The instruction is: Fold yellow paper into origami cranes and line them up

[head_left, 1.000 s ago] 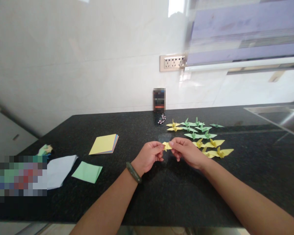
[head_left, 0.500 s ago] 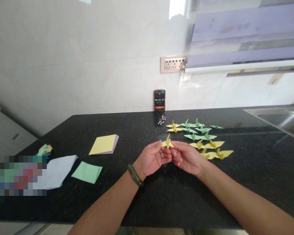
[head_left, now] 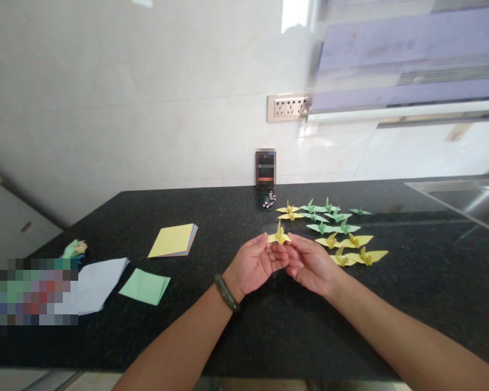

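A yellow origami crane (head_left: pixel 279 235) is held above the dark counter between both hands, its thin neck or tail pointing up. My left hand (head_left: pixel 256 265) pinches one wing tip between thumb and fingers, with a dark green bangle (head_left: pixel 227 293) at the wrist. On the other side, my right hand (head_left: pixel 312 264) pinches the opposite wing, its fingers curled beneath. Right of the hands stand several folded yellow cranes (head_left: pixel 365 255), and behind them several green cranes (head_left: pixel 323 227) in rows.
A stack of coloured square paper (head_left: pixel 171 240) lies left of the hands. Nearer are a folded green sheet (head_left: pixel 145 287) and white paper (head_left: pixel 101 282). Against the wall leans a phone (head_left: pixel 265 168) with a beaded strap (head_left: pixel 269 200). A metal sink (head_left: pixel 468 198) is set in at far right.
The held crane has tilted slightly, and its wings look a little more spread. Both hands stay nearly in place, pinching the wings. The cranes on the counter are unmoved.
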The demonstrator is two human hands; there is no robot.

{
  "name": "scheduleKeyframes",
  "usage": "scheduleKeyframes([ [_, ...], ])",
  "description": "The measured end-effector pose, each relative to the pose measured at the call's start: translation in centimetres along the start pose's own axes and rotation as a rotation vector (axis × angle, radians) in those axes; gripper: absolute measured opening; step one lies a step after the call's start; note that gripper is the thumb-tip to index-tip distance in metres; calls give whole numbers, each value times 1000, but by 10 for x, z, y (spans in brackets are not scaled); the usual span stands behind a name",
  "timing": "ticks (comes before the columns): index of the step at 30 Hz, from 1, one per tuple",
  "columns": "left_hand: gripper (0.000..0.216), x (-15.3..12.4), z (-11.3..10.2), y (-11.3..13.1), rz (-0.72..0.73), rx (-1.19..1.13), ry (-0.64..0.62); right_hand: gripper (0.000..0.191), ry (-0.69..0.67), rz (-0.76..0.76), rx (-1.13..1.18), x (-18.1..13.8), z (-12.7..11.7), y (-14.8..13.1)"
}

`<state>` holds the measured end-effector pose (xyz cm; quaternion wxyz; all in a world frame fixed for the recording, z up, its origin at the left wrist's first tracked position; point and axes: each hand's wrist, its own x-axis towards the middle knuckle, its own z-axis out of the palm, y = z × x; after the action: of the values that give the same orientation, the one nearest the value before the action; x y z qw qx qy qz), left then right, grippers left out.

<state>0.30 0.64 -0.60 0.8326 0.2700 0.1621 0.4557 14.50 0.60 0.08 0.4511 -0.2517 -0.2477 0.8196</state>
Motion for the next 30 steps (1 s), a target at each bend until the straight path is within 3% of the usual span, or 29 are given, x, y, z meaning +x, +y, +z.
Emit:
scheduleKeyframes([
  [23,33,-1,5,-1,31,-43,20,18,57,-40,11,-2,3,3],
  [30,24,1,1,-3,49,103,27,21,58,-82,-43,0,3,4],
])
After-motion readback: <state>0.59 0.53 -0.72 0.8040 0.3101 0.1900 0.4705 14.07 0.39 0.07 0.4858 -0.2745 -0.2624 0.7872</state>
